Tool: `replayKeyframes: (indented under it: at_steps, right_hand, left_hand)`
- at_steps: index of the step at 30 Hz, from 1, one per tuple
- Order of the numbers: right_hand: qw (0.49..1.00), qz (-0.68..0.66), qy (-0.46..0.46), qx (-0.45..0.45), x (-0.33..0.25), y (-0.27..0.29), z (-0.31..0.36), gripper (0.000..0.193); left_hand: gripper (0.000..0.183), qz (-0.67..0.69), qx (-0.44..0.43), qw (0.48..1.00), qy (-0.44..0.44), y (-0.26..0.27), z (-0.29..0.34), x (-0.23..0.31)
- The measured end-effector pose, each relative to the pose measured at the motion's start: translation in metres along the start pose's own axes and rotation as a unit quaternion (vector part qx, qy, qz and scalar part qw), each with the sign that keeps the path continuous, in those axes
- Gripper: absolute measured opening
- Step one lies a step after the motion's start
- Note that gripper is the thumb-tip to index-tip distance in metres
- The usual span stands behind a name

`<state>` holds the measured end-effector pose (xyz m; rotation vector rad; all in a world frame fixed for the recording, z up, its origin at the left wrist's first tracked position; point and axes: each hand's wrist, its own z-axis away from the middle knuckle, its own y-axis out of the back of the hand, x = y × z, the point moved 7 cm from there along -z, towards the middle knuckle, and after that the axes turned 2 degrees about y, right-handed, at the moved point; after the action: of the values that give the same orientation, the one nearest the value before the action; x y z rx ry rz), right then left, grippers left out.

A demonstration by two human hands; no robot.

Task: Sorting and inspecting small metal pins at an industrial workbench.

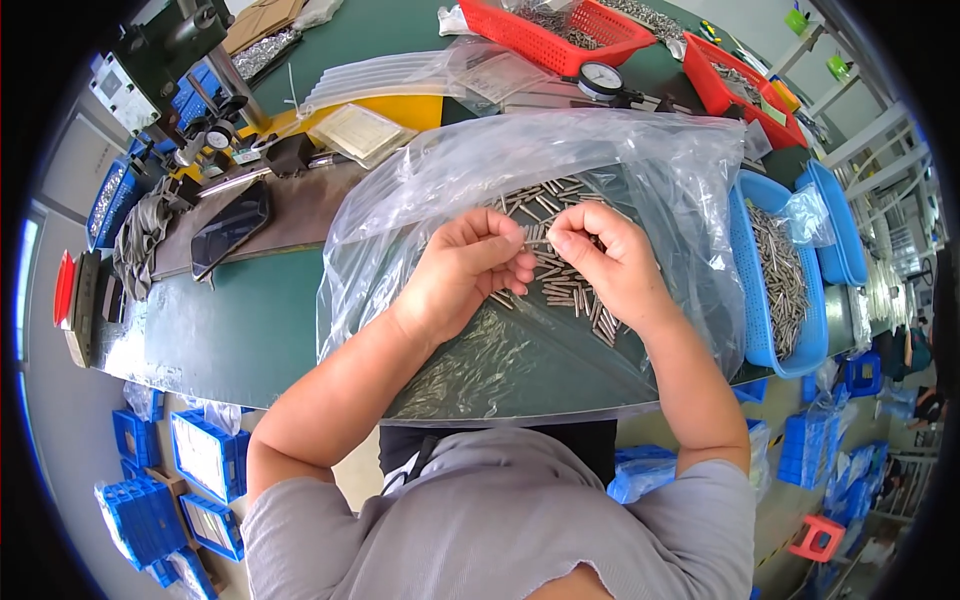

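Pins (pixel 572 292) lie in a loose heap on the clear bag (pixel 400 205), in front of the person and under both hands. One thin pin (pixel 537 241) seems to be up in the air between the hands. The left hand (pixel 465 262) pinches one end with thumb and finger, and the right hand (pixel 608 255) pinches the other end the same way. Its tip is too small to see well.

The work looks partway along to me. Lots of pins lie on the bag and point all ways, so many seem left to do. More fill the blue basket (pixel 758 322) at the right, but I can't tell if those are done or waiting.

The pins are hard, shiny metal, gray and brown, like short, straight sticks. The bag is thin, crinkly and see-through, with bright wrinkles. It lies over the smooth green table (pixel 220 335). The blue basket is long plastic with round corners and little holes. Farther back, the red basket (pixel 510 34) has holes too.
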<state>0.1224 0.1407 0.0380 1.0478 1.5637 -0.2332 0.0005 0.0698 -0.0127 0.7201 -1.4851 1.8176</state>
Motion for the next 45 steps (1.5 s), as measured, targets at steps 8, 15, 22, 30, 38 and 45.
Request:
replayKeyframes:
  at_steps: [8,15,22,30,38,45]
  right_hand:
    - [0.999,-0.010,-0.014,-0.033,-0.003,-0.007,0.000,0.012]
    - [0.951,-0.246,-0.164,-0.089,0.018,-0.025,0.004,0.014]
    - [0.957,-0.224,-0.182,-0.039,0.023,-0.009,0.002,0.015]
    - [0.838,-0.472,-0.251,-0.105,0.030,-0.024,0.004,0.011]
    - [0.946,0.250,0.164,-0.123,-0.017,-0.059,0.018,0.013]
    - [0.934,0.296,0.140,-0.143,-0.014,-0.046,0.018,0.012]
  left_hand:
    - [0.007,-0.010,-0.014,1.000,0.007,-0.004,0.002,-0.001]
    - [0.009,0.000,-0.051,0.999,0.003,-0.006,0.003,-0.004]
    - [0.010,0.004,-0.005,1.000,-0.020,-0.001,0.002,0.003]
    - [0.011,0.000,0.073,0.994,-0.084,0.014,0.001,0.017]
    - [0.011,0.008,0.076,0.993,-0.092,0.017,0.001,0.018]
    - [0.011,0.005,0.085,0.992,-0.090,0.017,0.000,0.017]
